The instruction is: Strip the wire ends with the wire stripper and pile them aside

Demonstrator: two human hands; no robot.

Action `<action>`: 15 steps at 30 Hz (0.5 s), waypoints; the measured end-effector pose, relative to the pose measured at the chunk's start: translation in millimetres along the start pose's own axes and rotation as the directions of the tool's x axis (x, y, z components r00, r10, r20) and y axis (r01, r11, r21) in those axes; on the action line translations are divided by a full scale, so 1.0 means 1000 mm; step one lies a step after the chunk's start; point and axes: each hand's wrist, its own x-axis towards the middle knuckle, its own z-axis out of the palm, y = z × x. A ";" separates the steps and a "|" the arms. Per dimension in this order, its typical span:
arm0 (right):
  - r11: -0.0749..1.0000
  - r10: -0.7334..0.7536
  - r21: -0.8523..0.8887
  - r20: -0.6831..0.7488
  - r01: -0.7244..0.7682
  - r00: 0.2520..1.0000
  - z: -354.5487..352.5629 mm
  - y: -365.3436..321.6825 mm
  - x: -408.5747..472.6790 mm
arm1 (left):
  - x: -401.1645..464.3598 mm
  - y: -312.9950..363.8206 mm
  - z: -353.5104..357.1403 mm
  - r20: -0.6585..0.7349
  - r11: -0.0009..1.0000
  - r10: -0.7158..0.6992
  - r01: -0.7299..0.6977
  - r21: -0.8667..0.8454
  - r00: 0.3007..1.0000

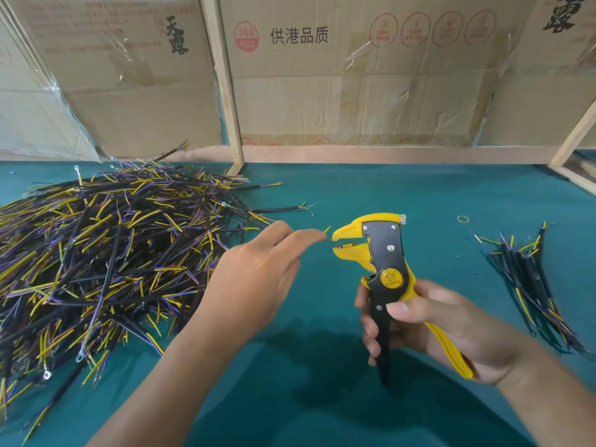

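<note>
gripping one wire stripper (385, 272) upright, beak pointing left, your right hand (429, 321) hovers over the table (371, 195); your left hand (258, 272) seemingly pinches one wire end (327, 229) between two wire piles.

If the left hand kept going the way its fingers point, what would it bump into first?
Most likely the open yellow front end of the yellow-and-black wire stripper, held upright in the right hand. The left hand pinches a thin yellow wire tip just short of it, though depth is unclear.
</note>
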 end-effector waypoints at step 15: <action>0.999 -0.024 -0.025 -0.058 0.023 0.998 0.013 0.010 0.007 | -0.001 0.010 0.005 -0.043 0.996 -0.073 0.070 -0.062 0.996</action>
